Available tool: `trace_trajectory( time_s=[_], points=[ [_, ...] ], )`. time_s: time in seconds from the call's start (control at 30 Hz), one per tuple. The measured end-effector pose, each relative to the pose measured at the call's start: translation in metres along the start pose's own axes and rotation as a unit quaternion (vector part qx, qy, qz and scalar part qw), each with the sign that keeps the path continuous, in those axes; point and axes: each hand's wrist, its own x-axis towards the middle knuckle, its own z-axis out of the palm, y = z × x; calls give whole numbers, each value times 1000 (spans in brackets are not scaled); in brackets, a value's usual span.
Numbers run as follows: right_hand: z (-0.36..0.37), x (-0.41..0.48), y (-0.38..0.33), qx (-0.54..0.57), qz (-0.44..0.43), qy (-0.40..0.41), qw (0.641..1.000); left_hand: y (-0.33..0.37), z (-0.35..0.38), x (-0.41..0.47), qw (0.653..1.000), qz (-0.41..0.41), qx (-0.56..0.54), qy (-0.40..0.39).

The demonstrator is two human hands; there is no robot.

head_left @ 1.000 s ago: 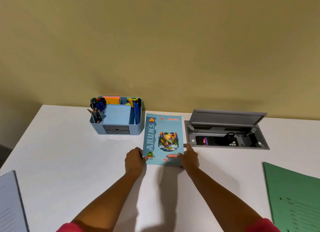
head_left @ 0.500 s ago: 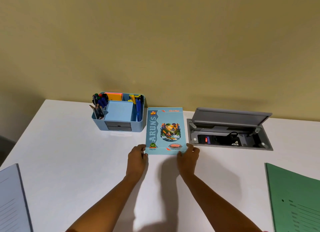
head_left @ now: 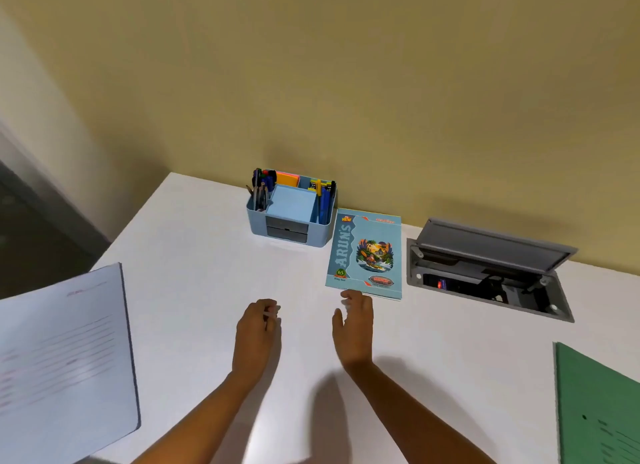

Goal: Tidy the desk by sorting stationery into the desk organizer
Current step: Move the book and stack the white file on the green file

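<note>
Blue illustrated notebook [head_left: 365,256] lies flat on the white tabletop [head_left: 194,256], its left edge just beside the light-blue plastic desk organizer [head_left: 320,235] and a grey cable hatch [head_left: 485,273] to its right. Right hand [head_left: 353,325], fingers relaxed, is at the notebook's near edge. Left hand [head_left: 256,328] is loosely curled, holding nothing, apart to the left.

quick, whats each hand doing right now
Left hand: fingers loosely curled, holding nothing.
Right hand: open, empty, near the light-blue paper notebook.
</note>
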Motion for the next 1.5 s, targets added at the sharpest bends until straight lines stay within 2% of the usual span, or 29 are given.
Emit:
trace_trajectory(
  time_s=[0.23, 0.3, 0.37, 0.5, 0.63, 0.77, 0.97, 1.17, 1.23, 1.37, 1.5],
  points=[
    [45, -51, -42, 44, -27, -161, 986, -55, -84, -47, 981, -95, 49, 160],
    [60, -65, -55, 58, 6, -219, 974, -70, -111, -60, 954, -146, 108, 238],
    [75, -76, -67, 83, 56, -276, 956, -81, -137, -72, 903, -248, 124, 327],
    [99, -96, -89, 88, 97, -365, 922, -112, -183, -93, 808, -425, 42, 405],
    [109, -107, -106, 77, 89, -404, 907, -128, -209, -99, 734, -512, -89, 437],
    [110, -108, -112, 70, 92, -415, 903, -128, -220, -93, 684, -525, -237, 449],
    [110, -105, -114, 80, 114, -402, 905, -119, -220, -88, 625, -516, -298, 504],
    [105, -105, -125, 86, 113, -402, 904, -100, -209, -81, 614, -478, -364, 512],
    [102, -106, -130, 115, 125, -405, 898, -88, -203, -79, 623, -461, -383, 502],
    [95, -103, -142, 196, 138, -416, 877, -69, -184, -77, 680, -416, -377, 471],
    [76, -96, -153, 319, 158, -417, 836, -42, -166, -67, 725, -367, -394, 429]
  ],
)
